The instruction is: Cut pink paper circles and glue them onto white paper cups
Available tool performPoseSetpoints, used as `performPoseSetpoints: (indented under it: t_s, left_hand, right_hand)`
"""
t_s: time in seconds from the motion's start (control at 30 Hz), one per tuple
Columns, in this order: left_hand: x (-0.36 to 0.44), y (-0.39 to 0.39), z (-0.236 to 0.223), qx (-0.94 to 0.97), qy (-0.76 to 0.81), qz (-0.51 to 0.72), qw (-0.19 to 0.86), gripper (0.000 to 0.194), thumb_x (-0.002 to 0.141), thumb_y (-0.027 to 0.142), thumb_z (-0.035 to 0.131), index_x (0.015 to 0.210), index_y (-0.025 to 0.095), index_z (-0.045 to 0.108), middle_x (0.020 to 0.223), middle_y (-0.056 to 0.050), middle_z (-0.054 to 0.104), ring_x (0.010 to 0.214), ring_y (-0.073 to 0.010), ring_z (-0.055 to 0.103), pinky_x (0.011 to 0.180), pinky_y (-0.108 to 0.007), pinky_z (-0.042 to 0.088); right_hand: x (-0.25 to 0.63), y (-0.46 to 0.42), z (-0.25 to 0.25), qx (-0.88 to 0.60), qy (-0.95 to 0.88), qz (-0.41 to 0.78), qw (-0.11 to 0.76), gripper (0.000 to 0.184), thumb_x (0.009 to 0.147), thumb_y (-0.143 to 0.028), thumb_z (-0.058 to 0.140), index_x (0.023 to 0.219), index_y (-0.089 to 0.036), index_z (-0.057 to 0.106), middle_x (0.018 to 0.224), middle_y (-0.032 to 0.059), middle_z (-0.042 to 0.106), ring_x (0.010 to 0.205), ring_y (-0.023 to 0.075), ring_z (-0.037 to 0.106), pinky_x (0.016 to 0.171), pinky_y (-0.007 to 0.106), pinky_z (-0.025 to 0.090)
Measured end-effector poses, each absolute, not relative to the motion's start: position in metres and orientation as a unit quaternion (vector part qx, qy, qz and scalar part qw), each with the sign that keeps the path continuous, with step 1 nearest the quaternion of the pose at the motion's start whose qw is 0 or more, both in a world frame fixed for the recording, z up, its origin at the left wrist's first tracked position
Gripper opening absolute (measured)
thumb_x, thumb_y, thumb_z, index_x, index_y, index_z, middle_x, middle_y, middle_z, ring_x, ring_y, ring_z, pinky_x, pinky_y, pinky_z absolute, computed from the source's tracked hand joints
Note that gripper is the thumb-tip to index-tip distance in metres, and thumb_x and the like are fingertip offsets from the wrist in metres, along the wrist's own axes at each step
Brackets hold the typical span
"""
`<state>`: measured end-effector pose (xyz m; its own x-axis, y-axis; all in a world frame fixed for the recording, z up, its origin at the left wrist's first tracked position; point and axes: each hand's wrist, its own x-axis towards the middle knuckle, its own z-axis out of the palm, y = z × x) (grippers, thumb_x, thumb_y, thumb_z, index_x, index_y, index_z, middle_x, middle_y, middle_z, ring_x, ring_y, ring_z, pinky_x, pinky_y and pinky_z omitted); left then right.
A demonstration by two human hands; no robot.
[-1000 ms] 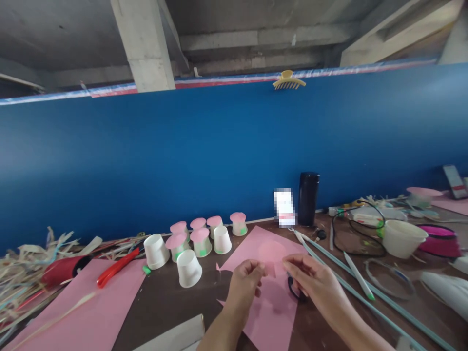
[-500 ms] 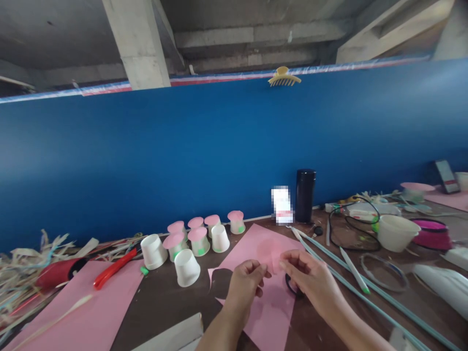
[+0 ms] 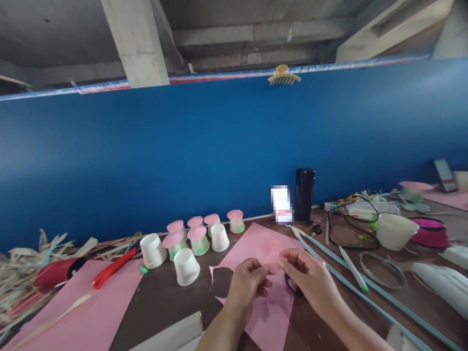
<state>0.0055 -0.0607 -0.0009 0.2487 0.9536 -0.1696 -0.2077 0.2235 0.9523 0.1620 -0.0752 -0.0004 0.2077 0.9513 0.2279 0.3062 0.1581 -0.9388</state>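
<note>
My left hand (image 3: pixel 245 285) and my right hand (image 3: pixel 310 280) are raised just above the table, and both pinch a small round piece of pink paper (image 3: pixel 269 251) between their fingertips. Beneath them lies a pink paper sheet (image 3: pixel 268 312) with a curved cut-out on its left edge. Black scissors (image 3: pixel 290 287) lie on the sheet, partly hidden under my right hand. To the left stand several upturned white paper cups (image 3: pixel 186 266), some capped with pink discs (image 3: pixel 198 233).
A blue partition (image 3: pixel 204 156) backs the brown table. A second pink sheet (image 3: pixel 84 312), red cutters (image 3: pixel 114 267) and straw scraps (image 3: pixel 25 263) lie at the left. A black flask (image 3: pixel 304 195), long pale sticks (image 3: pixel 351 270), a black cable (image 3: pixel 347 229), a white bowl (image 3: pixel 397 231) and a magenta dish (image 3: pixel 433 233) are at the right.
My hands have drawn closer together around the pink disc and the view has shifted slightly; a curved cut-out in the sheet's left edge has come into view.
</note>
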Motion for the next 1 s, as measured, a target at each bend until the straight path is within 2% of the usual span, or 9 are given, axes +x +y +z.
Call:
performPoseSetpoints:
  t_s: [0.13,0.27,0.63,1.0]
  left_hand:
    - [0.0064,-0.0609,-0.0014,0.428,0.418,0.445,0.666,0.037,0.06,0.04,0.074,0.076,0.013,0.054,0.088,-0.009,0.065,0.057,-0.0088,0.054,0.046,-0.018,0.038]
    - [0.0071,-0.0619,-0.0004,0.423,0.417,0.449,0.668,0.036,0.06,0.039,0.074,0.075,0.014,0.053,0.082,-0.007,0.063,0.056,-0.0087,0.054,0.045,-0.018,0.037]
    - [0.0064,-0.0621,-0.0004,0.427,0.411,0.441,0.674,0.034,0.064,0.035,0.072,0.083,0.011,0.057,0.094,-0.01,0.064,0.057,-0.0077,0.054,0.046,-0.017,0.038]
    - [0.0073,-0.0616,0.0004,0.44,0.426,0.437,0.659,0.031,0.063,0.035,0.073,0.077,0.013,0.055,0.08,-0.005,0.06,0.058,-0.0092,0.054,0.044,-0.017,0.038]
  right_hand:
    - [0.1616,-0.0747,-0.0007,-0.559,-0.549,0.338,0.522,0.027,0.073,-0.042,0.062,0.087,-0.019,0.063,0.054,-0.0049,0.054,0.044,0.0115,0.049,0.044,0.024,0.037]
    - [0.1608,-0.0742,-0.0003,-0.556,-0.551,0.338,0.523,0.028,0.073,-0.043,0.062,0.087,-0.019,0.062,0.054,-0.0048,0.053,0.044,0.0116,0.049,0.044,0.024,0.036]
    - [0.1601,-0.0743,-0.0011,-0.571,-0.557,0.302,0.523,0.036,0.068,-0.05,0.064,0.085,-0.019,0.067,0.056,-0.0013,0.061,0.044,0.0118,0.052,0.043,0.023,0.038]
    - [0.1604,-0.0746,-0.0023,-0.584,-0.564,0.282,0.512,0.028,0.07,-0.047,0.063,0.083,-0.022,0.068,0.055,0.0011,0.064,0.048,0.0162,0.058,0.045,0.025,0.04]
